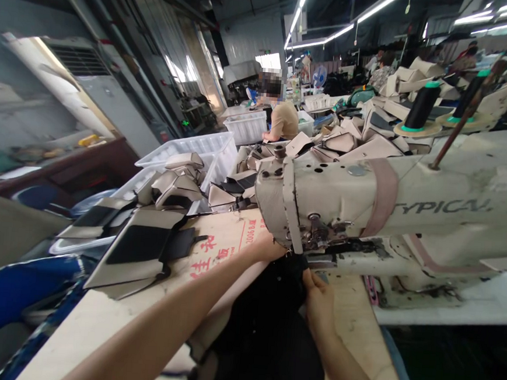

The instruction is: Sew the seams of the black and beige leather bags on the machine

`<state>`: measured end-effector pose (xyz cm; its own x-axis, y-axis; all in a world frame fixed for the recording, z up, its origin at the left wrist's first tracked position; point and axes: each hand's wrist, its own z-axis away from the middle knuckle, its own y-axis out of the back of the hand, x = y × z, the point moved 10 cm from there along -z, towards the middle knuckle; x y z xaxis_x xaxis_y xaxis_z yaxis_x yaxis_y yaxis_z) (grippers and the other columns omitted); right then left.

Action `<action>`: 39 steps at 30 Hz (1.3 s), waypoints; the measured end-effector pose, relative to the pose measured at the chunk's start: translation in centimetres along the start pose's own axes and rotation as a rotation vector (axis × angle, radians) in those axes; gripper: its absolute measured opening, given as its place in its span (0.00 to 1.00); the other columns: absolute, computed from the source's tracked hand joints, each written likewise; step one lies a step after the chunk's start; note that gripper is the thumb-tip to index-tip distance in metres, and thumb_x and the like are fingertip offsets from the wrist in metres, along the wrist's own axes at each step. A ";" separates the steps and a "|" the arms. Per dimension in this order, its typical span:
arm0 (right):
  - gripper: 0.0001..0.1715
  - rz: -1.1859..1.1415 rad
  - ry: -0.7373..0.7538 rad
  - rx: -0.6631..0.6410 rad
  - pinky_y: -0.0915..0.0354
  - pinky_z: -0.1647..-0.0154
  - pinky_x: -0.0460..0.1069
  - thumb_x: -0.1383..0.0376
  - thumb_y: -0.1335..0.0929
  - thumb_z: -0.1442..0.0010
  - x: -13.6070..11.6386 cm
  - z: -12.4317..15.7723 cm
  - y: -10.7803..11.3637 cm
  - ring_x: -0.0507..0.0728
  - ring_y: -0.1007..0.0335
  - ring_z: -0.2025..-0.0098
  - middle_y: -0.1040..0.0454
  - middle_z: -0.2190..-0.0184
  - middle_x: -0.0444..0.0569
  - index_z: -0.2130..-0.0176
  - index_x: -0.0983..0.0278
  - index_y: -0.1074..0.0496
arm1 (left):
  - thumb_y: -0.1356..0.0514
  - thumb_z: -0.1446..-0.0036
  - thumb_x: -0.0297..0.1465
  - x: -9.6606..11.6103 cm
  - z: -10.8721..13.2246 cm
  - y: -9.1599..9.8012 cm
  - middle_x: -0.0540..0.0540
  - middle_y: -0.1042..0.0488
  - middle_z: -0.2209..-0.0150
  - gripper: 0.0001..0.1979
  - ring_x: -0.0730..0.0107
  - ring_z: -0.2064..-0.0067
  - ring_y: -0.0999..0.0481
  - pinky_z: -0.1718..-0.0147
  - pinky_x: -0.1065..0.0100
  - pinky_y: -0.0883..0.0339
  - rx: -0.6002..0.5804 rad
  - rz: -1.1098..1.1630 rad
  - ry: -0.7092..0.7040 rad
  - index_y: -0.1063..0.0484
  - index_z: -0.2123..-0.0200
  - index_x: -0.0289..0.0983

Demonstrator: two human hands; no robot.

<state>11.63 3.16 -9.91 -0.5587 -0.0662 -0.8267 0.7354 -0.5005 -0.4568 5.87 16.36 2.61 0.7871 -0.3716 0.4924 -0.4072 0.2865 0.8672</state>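
At our left, a beige-and-black piece lies on the wooden table, with a white crate of similar pieces beyond it. Next comes our left hand, reaching in beside the head of the sewing machine; its fingers are mostly hidden there, so we cannot tell whether they are spread or holding anything. The black piece lies below and to the right of that hand, its long axis running from the machine's head back toward us, its narrower end pointing forward. Our right hand is at its right side, fingers drawn narrow on the upper right edge. Farther right, a black thread cone stands behind the machine.
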 end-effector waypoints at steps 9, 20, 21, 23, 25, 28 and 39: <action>0.22 0.056 0.039 0.071 0.40 0.70 0.45 0.51 0.30 0.56 -1.1 0.5 1.2 0.54 0.35 0.68 0.26 0.73 0.48 0.73 0.69 0.25 | 0.53 0.41 0.35 5.5 13.7 -0.8 0.43 0.27 0.70 0.14 0.61 0.69 0.26 0.68 0.63 0.35 -0.121 -0.336 -0.038 0.30 0.70 0.37; 0.15 -0.032 0.003 0.087 0.43 0.79 0.45 0.56 0.33 0.52 -0.1 0.7 0.9 0.51 0.39 0.78 0.31 0.82 0.44 0.77 0.67 0.29 | 0.59 0.45 0.54 2.3 9.2 -3.9 0.30 0.27 0.65 0.35 0.49 0.61 0.26 0.64 0.58 0.35 0.101 -0.416 0.356 0.32 0.63 0.26; 0.15 -0.042 0.000 0.080 0.43 0.79 0.45 0.56 0.33 0.52 0.0 0.6 0.8 0.51 0.39 0.78 0.31 0.81 0.45 0.75 0.67 0.28 | 0.58 0.45 0.53 2.2 9.1 -3.9 0.30 0.27 0.65 0.34 0.48 0.61 0.26 0.64 0.58 0.35 0.122 -0.408 0.371 0.32 0.63 0.26; 0.17 -0.059 -0.007 0.067 0.42 0.77 0.45 0.56 0.32 0.53 0.3 0.5 0.6 0.52 0.37 0.76 0.29 0.79 0.46 0.72 0.68 0.26 | 0.57 0.45 0.51 1.4 9.1 -4.0 0.31 0.27 0.64 0.31 0.48 0.60 0.26 0.64 0.57 0.35 0.151 -0.366 0.400 0.32 0.62 0.27; 0.19 -0.075 -0.014 0.058 0.39 0.75 0.46 0.55 0.31 0.54 0.5 0.3 0.4 0.54 0.35 0.73 0.27 0.76 0.47 0.69 0.69 0.26 | 0.55 0.45 0.49 0.1 9.2 -4.5 0.35 0.27 0.63 0.27 0.50 0.60 0.26 0.65 0.59 0.36 0.137 -0.249 0.424 0.33 0.64 0.31; 0.23 -0.104 -0.027 0.058 0.37 0.69 0.47 0.53 0.31 0.54 1.0 0.2 0.3 0.55 0.32 0.68 0.25 0.69 0.50 0.66 0.69 0.26 | 0.54 0.44 0.46 -1.8 9.1 -5.6 0.42 0.26 0.66 0.20 0.58 0.63 0.26 0.68 0.66 0.36 0.074 0.017 0.427 0.34 0.68 0.36; 0.19 -0.194 -0.103 0.092 0.43 0.77 0.44 0.53 0.30 0.54 0.6 1.3 -0.3 0.49 0.40 0.78 0.32 0.81 0.43 0.76 0.68 0.28 | 0.60 0.43 0.52 0.2 9.5 -4.5 0.36 0.26 0.66 0.29 0.50 0.61 0.25 0.67 0.60 0.36 0.103 -0.338 0.387 0.34 0.66 0.34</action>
<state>10.57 2.17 -9.85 -0.7259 -0.0466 -0.6862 0.5749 -0.5888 -0.5682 3.41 6.59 -0.47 0.9881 -0.0691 0.1371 -0.1289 0.1118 0.9853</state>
